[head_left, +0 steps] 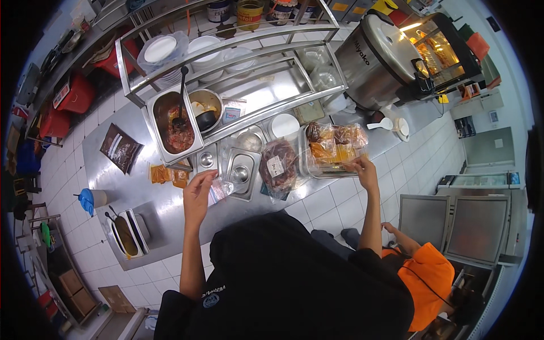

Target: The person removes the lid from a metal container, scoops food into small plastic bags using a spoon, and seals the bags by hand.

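Note:
My left hand point(199, 188) is raised over the front of the steel table, fingers pinched on the edge of a small clear plastic bag point(221, 191). At the right, my right hand point(362, 171) has its fingers closed by the near right corner of a steel tray point(331, 171); what they grip is too small to tell. Piled on that tray are clear packets of orange and brown sauce point(335, 141). Between my hands lie a large bag of dark red meat point(279, 164) with a white label and a steel pan lid point(241, 174).
A deep steel pan point(175, 148) of reddish food with a black ladle stands at the back left. Above the table runs a steel shelf frame point(238, 48). A large steel cooker point(381, 59) stands at the back right. A person in orange point(425, 283) is behind me to the right.

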Tool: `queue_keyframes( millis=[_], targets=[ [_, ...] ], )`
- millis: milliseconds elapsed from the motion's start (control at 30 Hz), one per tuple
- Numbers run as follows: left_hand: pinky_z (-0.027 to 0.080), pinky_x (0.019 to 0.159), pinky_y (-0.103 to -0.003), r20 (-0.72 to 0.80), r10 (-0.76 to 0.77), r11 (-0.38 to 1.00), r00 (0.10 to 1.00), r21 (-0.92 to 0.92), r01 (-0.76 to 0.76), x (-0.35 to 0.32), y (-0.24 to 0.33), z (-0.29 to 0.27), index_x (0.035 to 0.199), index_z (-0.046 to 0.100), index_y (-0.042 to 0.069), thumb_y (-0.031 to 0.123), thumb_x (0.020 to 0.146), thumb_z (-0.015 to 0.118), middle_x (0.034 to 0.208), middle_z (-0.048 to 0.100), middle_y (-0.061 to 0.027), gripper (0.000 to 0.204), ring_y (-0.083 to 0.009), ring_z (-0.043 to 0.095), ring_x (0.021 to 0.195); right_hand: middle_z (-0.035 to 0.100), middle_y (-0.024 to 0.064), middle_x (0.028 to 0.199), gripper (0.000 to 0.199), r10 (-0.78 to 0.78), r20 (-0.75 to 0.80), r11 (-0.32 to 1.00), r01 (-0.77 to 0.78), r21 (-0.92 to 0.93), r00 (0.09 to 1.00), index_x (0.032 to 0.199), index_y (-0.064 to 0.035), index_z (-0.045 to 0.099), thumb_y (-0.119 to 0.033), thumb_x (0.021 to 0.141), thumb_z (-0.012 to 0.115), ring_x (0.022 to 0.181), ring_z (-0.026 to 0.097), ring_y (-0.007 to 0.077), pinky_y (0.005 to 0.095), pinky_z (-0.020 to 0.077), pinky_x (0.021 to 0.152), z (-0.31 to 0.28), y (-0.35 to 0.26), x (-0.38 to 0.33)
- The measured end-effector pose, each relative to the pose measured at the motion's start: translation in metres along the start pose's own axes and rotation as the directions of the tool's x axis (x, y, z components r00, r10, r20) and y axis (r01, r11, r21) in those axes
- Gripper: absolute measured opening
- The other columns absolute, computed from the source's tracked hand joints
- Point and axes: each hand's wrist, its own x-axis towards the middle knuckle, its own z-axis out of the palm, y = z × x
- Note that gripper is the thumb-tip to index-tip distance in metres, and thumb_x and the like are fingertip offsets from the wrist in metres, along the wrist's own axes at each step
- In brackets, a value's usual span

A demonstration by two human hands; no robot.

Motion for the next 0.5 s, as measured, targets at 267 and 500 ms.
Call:
queue_keyframes(
  millis=[267, 500],
  targets=[
    [0.047, 0.092, -0.027, -0.149, -0.047, 0.997, 0.988, 0.051, 0.055, -0.006, -0.003, -0.016, 0.113, 0.068, -0.004, 0.016, 0.101, 0.057, 0.109, 0.071, -0.0104, 0.026, -0.0146, 0.064, 0.102, 0.066, 0.0138, 0.087, 0.021, -0.162, -0.151, 0.938, 0.104, -0.33, 0.975, 0.098, -0.0058, 0.071, -0.02, 0.083, 0.073, 0.087, 0.065, 0.0283, 0.0401, 0.0521, 0.074, -0.017, 0.093, 0.038],
    [0.052, 0.079, -0.028, -0.388, -0.05, 0.96, 0.92, 0.237, 0.152, -0.018, -0.038, -0.036, 0.111, 0.069, -0.001, 0.02, 0.097, 0.064, 0.098, 0.073, -0.0086, 0.026, -0.0121, 0.066, 0.088, 0.06, 0.0175, 0.105, 0.032, -0.17, -0.41, 0.854, -0.074, -0.515, 0.896, 0.116, -0.0021, 0.063, -0.011, 0.086, 0.059, 0.087, 0.061, 0.0352, 0.045, 0.0495, 0.082, 0.017, -0.009, 0.048]
  ],
)
